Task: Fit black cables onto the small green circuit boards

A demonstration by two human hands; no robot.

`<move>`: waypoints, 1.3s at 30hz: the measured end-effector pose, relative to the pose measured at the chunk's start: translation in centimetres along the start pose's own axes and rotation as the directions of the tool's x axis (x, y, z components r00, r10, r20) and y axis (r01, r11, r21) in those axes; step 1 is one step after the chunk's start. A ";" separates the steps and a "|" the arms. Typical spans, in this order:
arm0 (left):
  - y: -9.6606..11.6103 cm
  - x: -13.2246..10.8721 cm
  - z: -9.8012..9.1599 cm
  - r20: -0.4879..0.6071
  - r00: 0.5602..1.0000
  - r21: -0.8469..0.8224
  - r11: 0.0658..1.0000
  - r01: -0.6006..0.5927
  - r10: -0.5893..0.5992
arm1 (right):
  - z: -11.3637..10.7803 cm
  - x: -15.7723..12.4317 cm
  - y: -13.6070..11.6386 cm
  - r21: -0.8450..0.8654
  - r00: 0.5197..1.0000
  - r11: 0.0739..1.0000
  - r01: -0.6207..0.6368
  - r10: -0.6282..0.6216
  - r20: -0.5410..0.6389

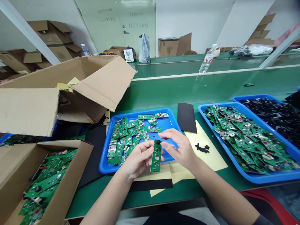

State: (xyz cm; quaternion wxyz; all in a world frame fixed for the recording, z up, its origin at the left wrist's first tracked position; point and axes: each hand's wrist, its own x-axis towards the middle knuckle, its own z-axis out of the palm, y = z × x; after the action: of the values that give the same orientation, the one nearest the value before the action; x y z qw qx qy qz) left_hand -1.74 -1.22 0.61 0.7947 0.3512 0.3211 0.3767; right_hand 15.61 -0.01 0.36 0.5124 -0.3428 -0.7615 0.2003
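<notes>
My left hand (pixel 139 157) is closed on a narrow green circuit board (pixel 155 164), pinched along its side between thumb and fingers. The board is held upright above the table, with a round black part (pixel 158 142) at its top end. Beside that end is my right hand (pixel 179 147), its thumb and index finger apart, the thumb close to the black part. Whether the thumb touches it I cannot tell. Just behind both hands, a blue tray (pixel 102 162) holds many similar boards (pixel 127 139), loosely piled.
On the right stand a blue tray (pixel 254 179) heaped with boards and another blue tray (pixel 262 96) of dark parts. Small black pieces (pixel 202 148) lie on yellow paper (pixel 217 161) near a black sheet (pixel 187 118). At left are a board-filled carton (pixel 77 175) and a large open carton (pixel 105 84).
</notes>
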 end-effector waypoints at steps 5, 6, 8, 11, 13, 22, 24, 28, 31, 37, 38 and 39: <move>-0.2 0.1 0.0 0.016 1.000 0.010 1.000 0.007 -0.007 | 0.3 0.0 -0.1 -0.023 0.994 0.994 0.106 -0.106 -0.012; -0.2 0.1 0.0 0.019 1.000 0.010 1.000 0.012 -0.012 | 0.3 0.0 -0.1 -0.029 0.992 0.992 0.121 -0.121 -0.018; -0.2 0.1 -0.1 0.020 0.999 0.009 1.000 0.025 -0.025 | 0.4 -0.1 -0.1 -0.045 0.989 0.989 0.142 -0.143 -0.032; -0.3 0.1 -0.1 0.012 0.999 0.012 0.999 0.036 -0.036 | 0.4 -0.1 -0.1 -0.052 0.987 0.988 0.149 -0.151 -0.045; -0.4 0.1 -0.1 0.019 0.999 0.004 0.999 0.042 -0.042 | 0.3 -0.1 -0.1 -0.034 0.990 0.990 0.138 -0.139 -0.035; -0.5 0.4 -0.1 -0.039 0.998 -0.075 0.996 0.052 -0.055 | 1.0 -0.1 1.1 0.025 0.999 1.000 0.003 -0.004 0.036; -0.4 0.7 -0.1 -0.092 0.995 -0.099 0.994 0.040 -0.049 | 1.3 -0.1 1.6 0.009 0.999 1.000 -0.025 0.025 0.038; -0.4 1.0 0.0 -0.122 0.992 -0.096 0.995 0.020 -0.032 | 1.8 0.0 2.2 0.014 0.998 0.998 -0.057 0.057 0.033; -0.4 0.9 -0.1 -0.134 0.991 -0.086 0.996 0.011 -0.022 | 2.2 0.1 2.4 0.051 0.998 0.997 -0.053 0.052 0.026; -0.2 0.9 -0.4 -0.140 0.990 -0.060 0.998 -0.025 0.016 | 2.9 0.6 3.1 0.068 1.000 0.998 -0.012 0.012 0.013; -0.2 1.0 -0.5 -0.137 0.990 -0.057 0.998 -0.029 0.021 | 3.0 0.8 3.2 0.059 1.000 0.998 -0.008 0.007 0.013; -0.2 1.0 -0.5 -0.135 0.991 -0.055 0.998 -0.032 0.024 | 3.1 1.0 3.1 0.049 1.000 0.999 -0.006 0.005 0.014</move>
State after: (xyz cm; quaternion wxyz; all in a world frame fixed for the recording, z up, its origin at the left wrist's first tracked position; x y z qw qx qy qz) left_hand -1.57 -0.30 -0.10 0.7756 0.3069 0.3581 0.4197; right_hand 13.54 3.02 -2.27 0.5150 -0.3307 -0.7588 0.2228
